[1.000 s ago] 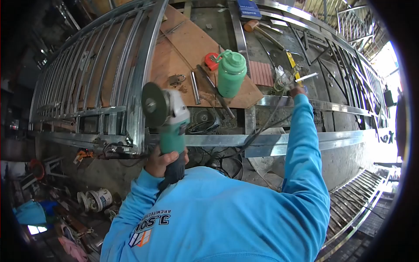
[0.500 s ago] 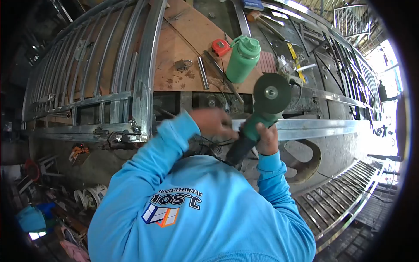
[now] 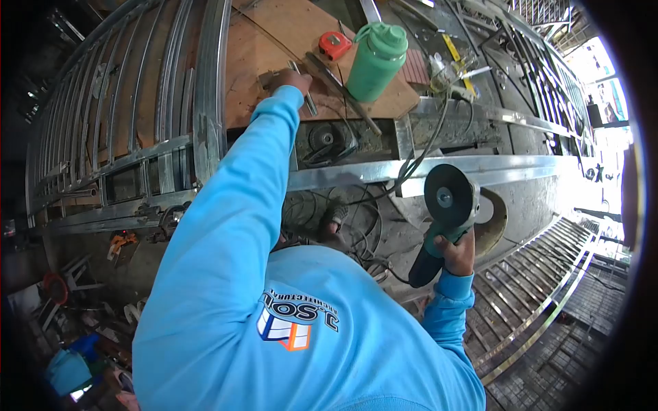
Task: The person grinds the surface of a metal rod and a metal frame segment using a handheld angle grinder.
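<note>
WORKSHOP BENCH: A steel-framed workbench [image 3: 493, 130] carries a plywood board [image 3: 267, 41]. On the board 1 green bottle [image 3: 373, 58] stands upright, with 1 red tape measure [image 3: 336, 44] just beside it; a short steel rod [image 3: 310, 103] and a longer dark bar [image 3: 346, 99] lie near. A barred steel gate frame [image 3: 205, 82] lies flat along the board's left side. Beyond the bottle lie a yellow tool [image 3: 451, 49] and a clear plastic bag [image 3: 442, 72].

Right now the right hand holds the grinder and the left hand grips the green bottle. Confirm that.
Not quite: in the head view the left hand is at the wooden board beside a metal rod, apart from the green bottle. The right hand does hold the grinder.
</note>
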Available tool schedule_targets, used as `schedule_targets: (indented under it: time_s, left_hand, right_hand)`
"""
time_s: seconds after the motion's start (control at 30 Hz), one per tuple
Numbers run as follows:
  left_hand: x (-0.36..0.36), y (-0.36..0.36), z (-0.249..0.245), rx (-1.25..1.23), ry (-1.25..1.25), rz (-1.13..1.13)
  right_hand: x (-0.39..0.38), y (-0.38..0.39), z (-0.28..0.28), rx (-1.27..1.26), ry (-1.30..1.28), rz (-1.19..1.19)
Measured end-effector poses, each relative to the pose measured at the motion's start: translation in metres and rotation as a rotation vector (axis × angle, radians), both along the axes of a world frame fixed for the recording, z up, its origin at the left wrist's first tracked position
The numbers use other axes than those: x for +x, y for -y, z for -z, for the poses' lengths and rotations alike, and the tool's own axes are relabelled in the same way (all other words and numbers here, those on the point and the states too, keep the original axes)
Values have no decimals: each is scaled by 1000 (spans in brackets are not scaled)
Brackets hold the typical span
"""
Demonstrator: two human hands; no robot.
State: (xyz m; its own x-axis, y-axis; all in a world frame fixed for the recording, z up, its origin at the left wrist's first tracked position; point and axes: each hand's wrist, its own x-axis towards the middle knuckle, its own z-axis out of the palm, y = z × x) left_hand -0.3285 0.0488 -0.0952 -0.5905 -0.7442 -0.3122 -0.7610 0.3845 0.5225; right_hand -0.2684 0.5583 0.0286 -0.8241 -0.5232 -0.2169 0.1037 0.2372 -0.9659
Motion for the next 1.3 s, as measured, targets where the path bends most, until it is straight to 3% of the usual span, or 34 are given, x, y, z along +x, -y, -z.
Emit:
schedule_targets:
  time_s: [0.03,0.07,0.13,0.17,0.27,0.33,0.43,0.73,1.03,1.3]
  left_hand:
    - [11,-4,-11,12,-34,0]
    - [36,-20,-21,260,-311,-138]
    - [80,-65,-4,85,-513,-25]
    - [102,-102,-25,198,-566,36]
    - [134,-140,18,365,-342,36]
    - [141,-149,1,538,-313,-20]
    - [138,-139,0,560,-244,-19]
    - [132,-120,9,882,-329,-156]
    - [135,-115,16,1034,-427,-245]
    - [133,-118,23,978,-429,-226]
  right_hand:
    - [0,3,-3,41,-10,-20]
    - [0,6,-3,82,-22,-42]
    - [4,10,4,174,-97,-45]
    - [6,13,7,224,-137,-50]
    - [4,30,10,361,-114,-227]
    - [8,44,14,374,-81,-265]
    - [10,55,29,383,-55,-334]
    - [19,71,54,403,27,-381]
    - [21,76,71,480,28,-419]
    - [24,81,78,501,-46,-422]
